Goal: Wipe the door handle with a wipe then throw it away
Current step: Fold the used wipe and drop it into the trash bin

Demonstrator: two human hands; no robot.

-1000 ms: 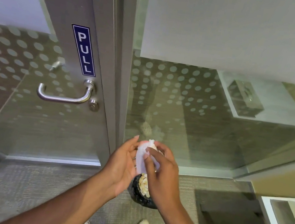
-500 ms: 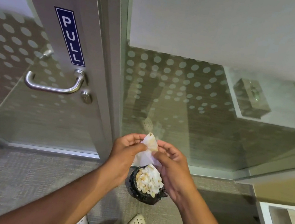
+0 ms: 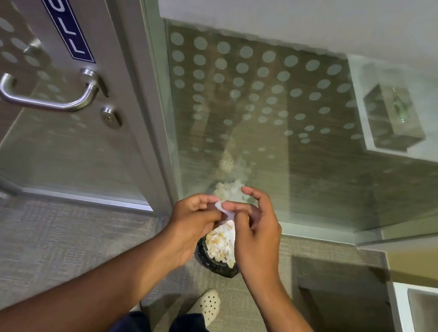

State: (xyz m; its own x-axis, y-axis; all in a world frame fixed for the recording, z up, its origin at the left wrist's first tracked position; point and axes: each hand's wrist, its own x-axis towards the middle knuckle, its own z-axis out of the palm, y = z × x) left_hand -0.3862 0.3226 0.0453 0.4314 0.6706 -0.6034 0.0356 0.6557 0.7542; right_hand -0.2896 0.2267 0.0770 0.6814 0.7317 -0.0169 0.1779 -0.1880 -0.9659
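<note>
I've got the wipe (image 3: 222,213) pinched between my left hand (image 3: 194,216) and right hand (image 3: 256,230), right over the full bin (image 3: 219,253) on the floor, well away from the door handle (image 3: 46,99), so I judge only the drop remains.

Handle (image 3: 46,99): lever juts out from door (image 3: 98,15); open air around it on the near side, gap between lever bar and door face. Lock (image 3: 109,118) sits just right of and below the lever's pivot. Frame post (image 3: 150,82) stands between handle and glass wall (image 3: 252,99), which closes off the front. Both hands, left (image 3: 193,219) and right (image 3: 254,235), meet directly over the bin (image 3: 218,258), covering most of its mouth. Bin is heaped full. Carpet (image 3: 54,239) left of bin bare. White counter (image 3: 403,318) blocks far right.
</note>
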